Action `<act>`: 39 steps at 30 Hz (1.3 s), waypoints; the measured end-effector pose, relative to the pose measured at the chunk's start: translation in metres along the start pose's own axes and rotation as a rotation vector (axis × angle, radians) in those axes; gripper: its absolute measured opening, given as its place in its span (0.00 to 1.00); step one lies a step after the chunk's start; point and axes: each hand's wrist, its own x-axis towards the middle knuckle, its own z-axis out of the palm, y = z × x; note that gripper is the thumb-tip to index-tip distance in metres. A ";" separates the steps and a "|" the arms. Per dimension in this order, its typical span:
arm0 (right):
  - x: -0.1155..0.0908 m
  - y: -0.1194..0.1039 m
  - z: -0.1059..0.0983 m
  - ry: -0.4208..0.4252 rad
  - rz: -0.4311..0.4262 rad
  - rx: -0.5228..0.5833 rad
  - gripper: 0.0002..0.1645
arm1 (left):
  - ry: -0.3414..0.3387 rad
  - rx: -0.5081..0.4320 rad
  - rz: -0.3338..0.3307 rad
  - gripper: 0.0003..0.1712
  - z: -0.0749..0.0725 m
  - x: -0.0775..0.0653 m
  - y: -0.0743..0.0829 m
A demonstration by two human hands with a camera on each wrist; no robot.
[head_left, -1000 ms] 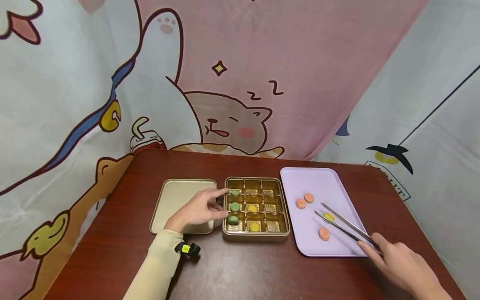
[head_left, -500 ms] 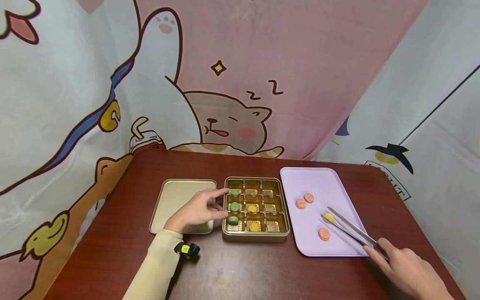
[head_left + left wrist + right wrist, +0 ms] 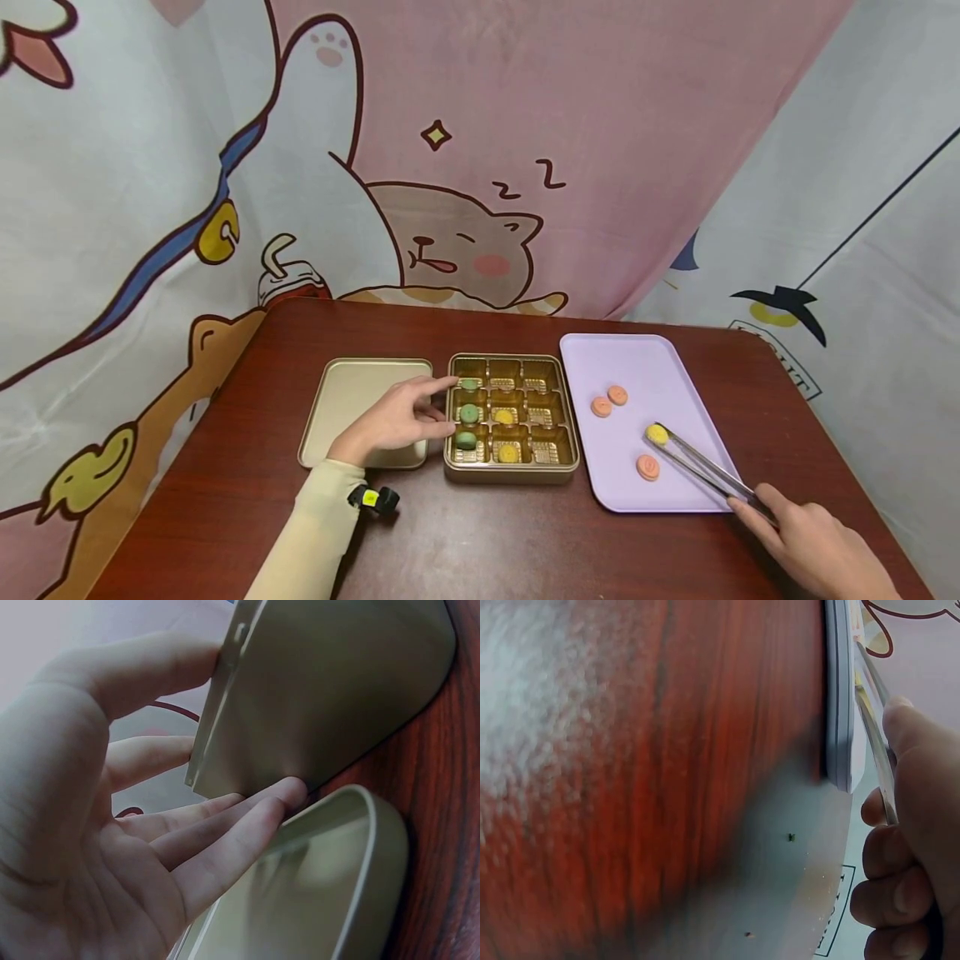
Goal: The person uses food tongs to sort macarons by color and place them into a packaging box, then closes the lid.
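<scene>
My left hand point(image 3: 397, 414) touches the left side of a gold tin point(image 3: 512, 475), its index finger and thumb spread along the rim. In the left wrist view several fingers point(image 3: 232, 855) rest against the tin's outer wall point(image 3: 337, 682). Green macarons point(image 3: 468, 414) fill the tin's left column, and two yellow macarons point(image 3: 508, 453) sit in the middle one. My right hand point(image 3: 813, 542) grips metal tongs point(image 3: 701, 471), whose tips are on either side of a yellow macaron point(image 3: 657, 434) at the lilac tray point(image 3: 622, 358). Whether it is lifted I cannot tell.
Several compartments on the tin's right side hold nothing. Left of it lies a gold lid point(image 3: 352, 392), partly under the left hand. Orange macarons point(image 3: 602, 407) lie on the tray, one of them point(image 3: 648, 467) near the tongs. A patterned cloth point(image 3: 637, 167) hangs behind the table.
The tongs have drawn back a little to the right, and their tips have closed in on the yellow macaron. The left hand has stayed at the tin.
</scene>
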 end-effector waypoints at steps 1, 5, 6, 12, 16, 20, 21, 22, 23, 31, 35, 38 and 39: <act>0.000 0.000 0.000 0.010 -0.005 -0.004 0.34 | 0.000 -0.002 -0.001 0.45 0.000 0.000 0.001; 0.000 -0.001 0.000 0.048 -0.022 -0.010 0.30 | 0.003 -0.001 0.003 0.45 -0.001 0.000 0.002; 0.000 -0.001 0.001 0.056 -0.025 -0.009 0.29 | 0.005 0.001 0.005 0.45 -0.001 0.000 0.002; -0.001 -0.001 0.001 0.072 -0.032 0.004 0.27 | 0.011 0.002 0.010 0.45 -0.001 0.000 0.000; -0.001 -0.001 0.002 0.050 -0.024 0.014 0.28 | 0.010 -0.001 0.012 0.45 -0.001 0.000 0.000; -0.001 -0.002 0.003 0.053 -0.024 0.020 0.28 | 0.009 -0.001 0.011 0.45 -0.001 0.000 0.000; -0.001 -0.002 0.003 0.057 -0.025 0.021 0.28 | 0.008 0.000 0.011 0.45 -0.001 0.000 0.000; -0.001 -0.002 0.003 0.064 -0.028 0.023 0.27 | 0.009 0.002 0.010 0.45 -0.001 0.000 0.000; -0.002 -0.002 0.004 0.071 -0.030 0.025 0.27 | 0.009 0.003 0.010 0.45 -0.001 0.000 0.000; -0.003 -0.007 0.002 0.107 -0.041 0.032 0.27 | 0.011 0.009 0.005 0.45 -0.001 0.000 0.002; -0.003 -0.012 -0.001 0.122 -0.051 0.039 0.27 | 0.007 0.010 0.006 0.45 0.000 0.000 0.002; -0.003 -0.017 -0.004 0.146 -0.063 0.044 0.27 | 0.005 0.007 0.006 0.45 0.000 0.000 0.001; -0.003 -0.019 -0.005 0.154 -0.066 0.045 0.26 | 0.005 0.007 0.005 0.45 0.000 0.000 0.001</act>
